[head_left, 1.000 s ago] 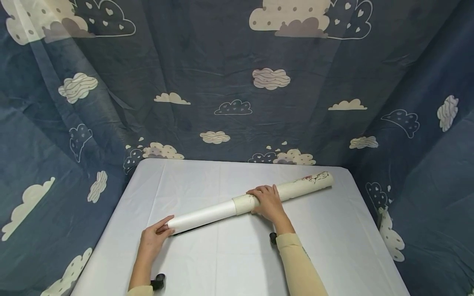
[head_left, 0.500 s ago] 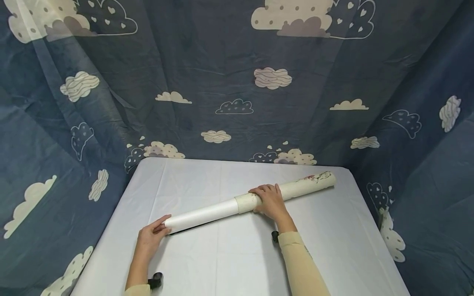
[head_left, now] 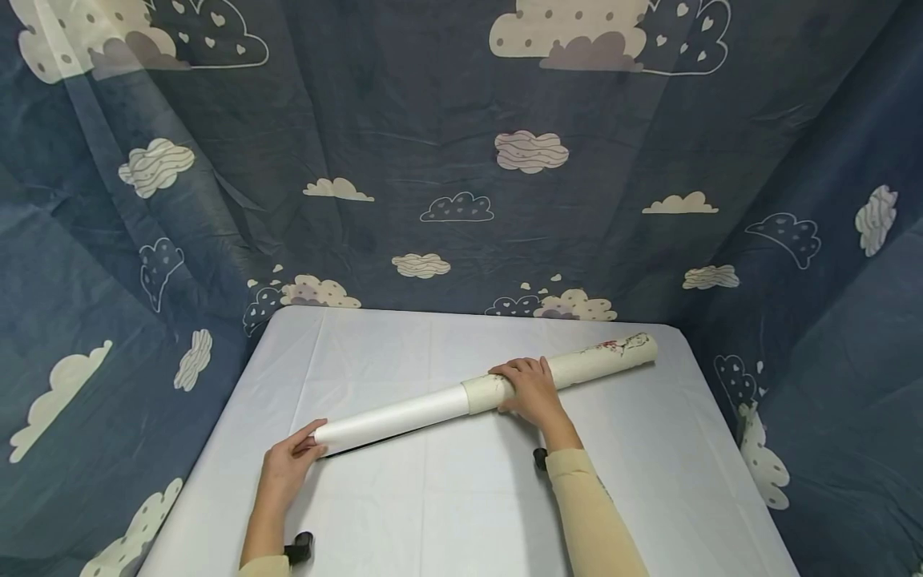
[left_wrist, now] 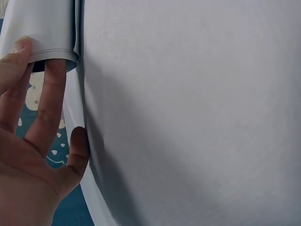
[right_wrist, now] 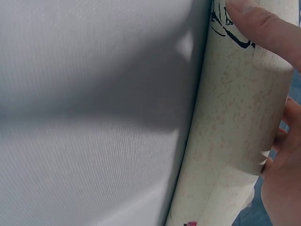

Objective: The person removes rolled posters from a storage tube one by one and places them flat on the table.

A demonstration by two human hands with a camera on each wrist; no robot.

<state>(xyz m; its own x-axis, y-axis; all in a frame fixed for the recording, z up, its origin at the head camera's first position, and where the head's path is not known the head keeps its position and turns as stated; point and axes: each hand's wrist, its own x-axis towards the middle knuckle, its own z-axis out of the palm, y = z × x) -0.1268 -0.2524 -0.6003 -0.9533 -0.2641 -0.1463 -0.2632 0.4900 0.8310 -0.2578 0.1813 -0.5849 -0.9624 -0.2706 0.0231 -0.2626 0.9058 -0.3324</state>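
A white rolled sheet [head_left: 392,419] lies slantwise over the table, its right part inside a wider cream roll [head_left: 594,365] printed with dark branches and red blossoms. At the white sheet's left end, my left hand [head_left: 284,469] pinches the rim. The left wrist view shows its thumb [left_wrist: 16,63] outside the roll and two fingers reaching into the hollow end. My right hand [head_left: 532,394] grips the cream roll near its left edge, thumb on the near side and fingers over the far side. Speckled cream surface and black brush marks show in the right wrist view.
A white cloth covers the table [head_left: 447,505]. Behind and at both sides hangs a dark blue curtain [head_left: 433,104] with cloud prints. A small black device [head_left: 299,549] sits at the left wrist, another black device [head_left: 540,459] at the right.
My left hand has moved a little left with the white rolled sheet's end. My right hand and the cream roll have shifted slightly right, and more of the white sheet shows between them.
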